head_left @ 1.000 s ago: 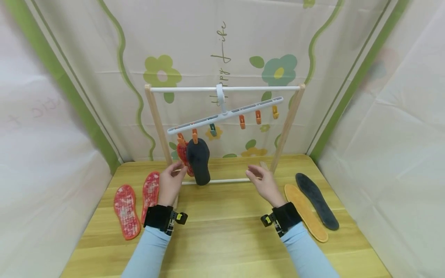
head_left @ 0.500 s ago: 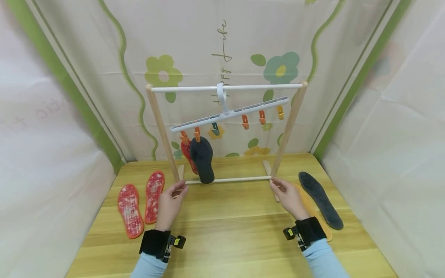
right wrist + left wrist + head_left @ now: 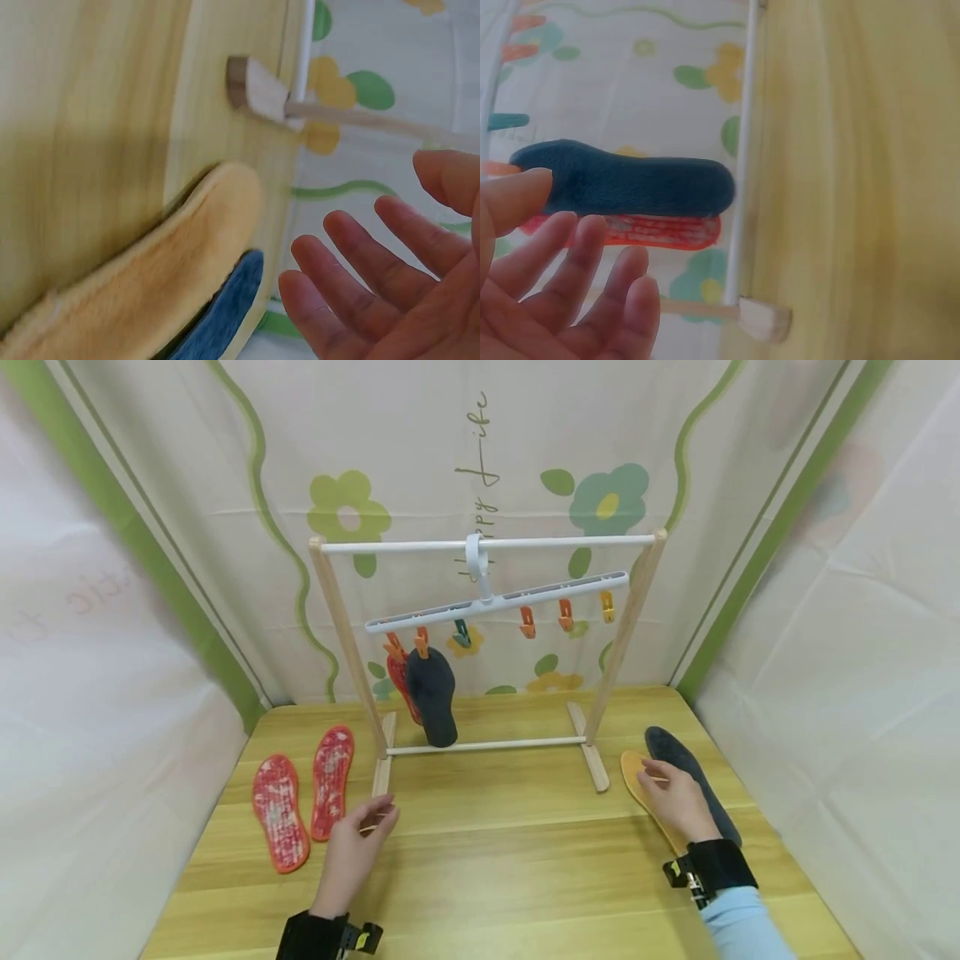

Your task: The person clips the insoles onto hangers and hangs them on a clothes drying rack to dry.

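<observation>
My right hand [image 3: 678, 802] hovers over the yellow insole [image 3: 637, 770] at the right, fingers relaxed and holding nothing. Beside that insole lies a dark insole [image 3: 675, 745], partly covered by the hand in the head view. With loose fingers, my left hand [image 3: 356, 852] is above the table in front of the rack's left foot. It is just right of the red patterned insoles, one near [image 3: 331, 781] and one farther left [image 3: 280, 814]. From the tilted hanger [image 3: 491, 602], orange clips hold a dark insole [image 3: 432, 697] and a red insole [image 3: 400, 681] behind it.
A wooden rack with a white top bar [image 3: 405, 547] carries the hanger; its right foot [image 3: 596, 768] stands on the wooden table [image 3: 480, 877]. Bare clips, such as the green clip [image 3: 462, 633] and yellow clip [image 3: 607, 607], dangle. A patterned curtain [image 3: 420, 460] closes the back.
Both hands have come down and back from beside the rack. The right hand has swung right to above the yellow insole; the left has drawn nearer. The hanging insoles stay clipped.
</observation>
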Demonstrator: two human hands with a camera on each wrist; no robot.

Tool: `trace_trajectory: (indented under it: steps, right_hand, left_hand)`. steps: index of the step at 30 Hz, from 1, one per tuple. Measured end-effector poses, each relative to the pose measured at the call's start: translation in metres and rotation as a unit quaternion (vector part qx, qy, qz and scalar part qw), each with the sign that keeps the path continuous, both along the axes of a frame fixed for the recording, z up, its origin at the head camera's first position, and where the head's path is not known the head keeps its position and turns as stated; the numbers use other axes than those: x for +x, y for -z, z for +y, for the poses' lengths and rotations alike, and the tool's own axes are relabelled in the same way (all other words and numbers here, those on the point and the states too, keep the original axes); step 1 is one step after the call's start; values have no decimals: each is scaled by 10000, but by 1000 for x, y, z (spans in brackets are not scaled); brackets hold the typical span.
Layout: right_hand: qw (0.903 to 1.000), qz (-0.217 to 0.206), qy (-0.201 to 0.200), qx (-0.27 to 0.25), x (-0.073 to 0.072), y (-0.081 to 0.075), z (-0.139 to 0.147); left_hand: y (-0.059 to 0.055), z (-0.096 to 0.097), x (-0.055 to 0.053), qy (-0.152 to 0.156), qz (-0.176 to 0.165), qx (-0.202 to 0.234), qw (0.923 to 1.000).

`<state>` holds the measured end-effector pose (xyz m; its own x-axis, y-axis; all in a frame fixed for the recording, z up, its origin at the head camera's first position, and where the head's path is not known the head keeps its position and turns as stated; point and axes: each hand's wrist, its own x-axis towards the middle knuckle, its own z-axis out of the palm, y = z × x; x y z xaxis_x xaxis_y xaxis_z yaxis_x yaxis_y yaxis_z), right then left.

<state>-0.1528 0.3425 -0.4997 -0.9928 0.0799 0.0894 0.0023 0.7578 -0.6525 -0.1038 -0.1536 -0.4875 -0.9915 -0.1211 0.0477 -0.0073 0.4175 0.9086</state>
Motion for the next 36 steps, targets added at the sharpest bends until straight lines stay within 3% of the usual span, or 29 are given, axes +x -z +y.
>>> trace_trajectory:
  steps: [5,10,15,28,36]
  right_hand:
    - [9987,-114,-23,505,-5,10,18]
    - [9949,-229,-171,964,-13,21,30]
    - [9891,-379,-246,1398,-22,32,35]
    - [9783,-746,-7,1933,-42,48,40]
    - [9861,-993,-3,1335,-46,46,41]
  left_hand:
    - [4,-2,15,1,-364,-49,9993]
    - [13,-1,32,12,-337,-143,9993]
    - [20,1,43,-14,-356,48,9994]
    - [21,7,46,42,-147,124,9998]
    - [24,7,46,46,-223,68,9997]
